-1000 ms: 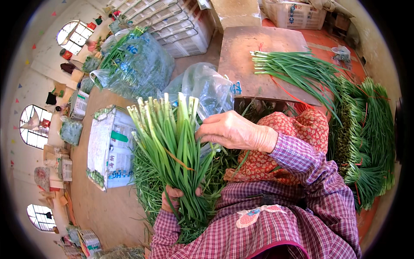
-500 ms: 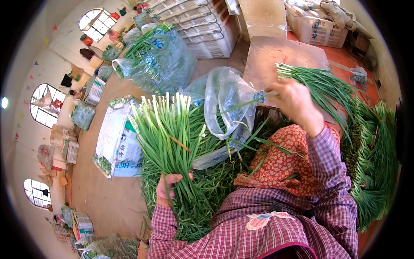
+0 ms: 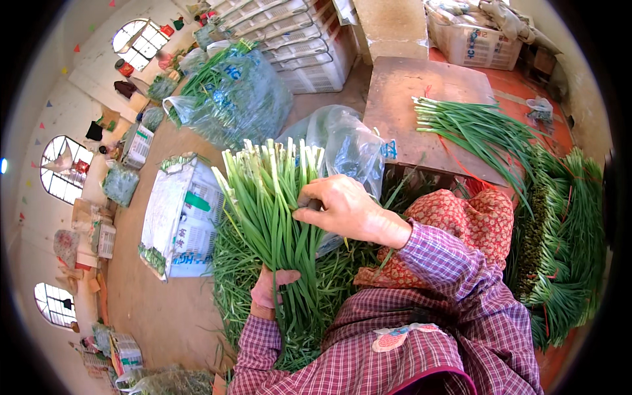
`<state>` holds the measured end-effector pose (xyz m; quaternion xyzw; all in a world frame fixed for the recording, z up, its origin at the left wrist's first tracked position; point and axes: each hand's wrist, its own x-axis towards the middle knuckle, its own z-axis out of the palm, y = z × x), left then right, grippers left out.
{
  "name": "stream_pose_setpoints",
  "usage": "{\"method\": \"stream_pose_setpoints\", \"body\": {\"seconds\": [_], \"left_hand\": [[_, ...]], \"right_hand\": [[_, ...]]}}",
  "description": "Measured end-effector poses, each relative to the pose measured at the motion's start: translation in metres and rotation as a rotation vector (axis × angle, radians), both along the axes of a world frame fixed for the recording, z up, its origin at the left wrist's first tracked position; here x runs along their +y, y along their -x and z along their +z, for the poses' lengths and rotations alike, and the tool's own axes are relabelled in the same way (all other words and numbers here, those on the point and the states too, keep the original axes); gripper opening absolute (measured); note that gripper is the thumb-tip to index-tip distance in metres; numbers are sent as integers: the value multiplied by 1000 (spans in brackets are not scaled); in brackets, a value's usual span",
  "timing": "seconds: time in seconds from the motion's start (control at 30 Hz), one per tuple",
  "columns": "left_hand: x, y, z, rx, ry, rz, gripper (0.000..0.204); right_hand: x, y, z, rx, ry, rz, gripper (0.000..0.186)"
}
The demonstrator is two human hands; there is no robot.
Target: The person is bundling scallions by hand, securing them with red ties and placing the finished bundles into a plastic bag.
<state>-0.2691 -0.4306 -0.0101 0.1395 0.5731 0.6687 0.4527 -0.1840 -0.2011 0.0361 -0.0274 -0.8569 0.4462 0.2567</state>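
Note:
A thick bunch of garlic chives (image 3: 270, 197) stands up in front of me, its pale cut ends pointing away and its green leaves trailing toward my lap. My left hand (image 3: 273, 288) is closed around the lower part of the bunch, with the thumb across the leaves. Over the right side of the same bunch, my right hand (image 3: 345, 207) has its fingers curled in a pinch against the stalks. What exactly lies between those fingertips is partly hidden. Loose green leaves (image 3: 240, 289) pile up beneath the bunch.
A smaller chive bunch (image 3: 471, 125) lies on a wooden board (image 3: 395, 92) at the right, beside red ties. Tied bundles (image 3: 559, 243) are stacked at far right. A clear plastic bag (image 3: 352, 141), a filled bag (image 3: 247, 99), white crates (image 3: 309, 72) and a white box (image 3: 187, 230) stand around.
My right hand has come from beside the board over to the bunch, and its fingers now touch the stalks. The left hand still holds the bunch, turned slightly rightward.

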Motion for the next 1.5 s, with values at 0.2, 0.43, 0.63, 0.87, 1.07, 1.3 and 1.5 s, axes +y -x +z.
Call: {"method": "stream_pose_setpoints", "body": {"seconds": [0.2,0.43,0.63,0.87,1.07,1.3,1.5], "left_hand": [[-14,16,-21,-75,-20,-55,57],[-33,22,-34,99,144,40,60],[-32,18,-19,61,97,104,51],[-15,11,-20,300,186,23,40],[-5,-8,-24,505,264,160,37],[12,-16,-6,454,200,109,36],[-8,-2,-12,517,198,91,38]], "right_hand": [[19,-12,3,-178,880,305,27],[80,-44,37,275,1470,367,16],[89,-65,28,-281,-231,-20,37],[17,-31,37,181,-319,-233,23],[7,-5,33,99,-477,-402,34],[17,5,10,80,-339,-412,21],[87,-29,29,387,62,-524,20]]}}
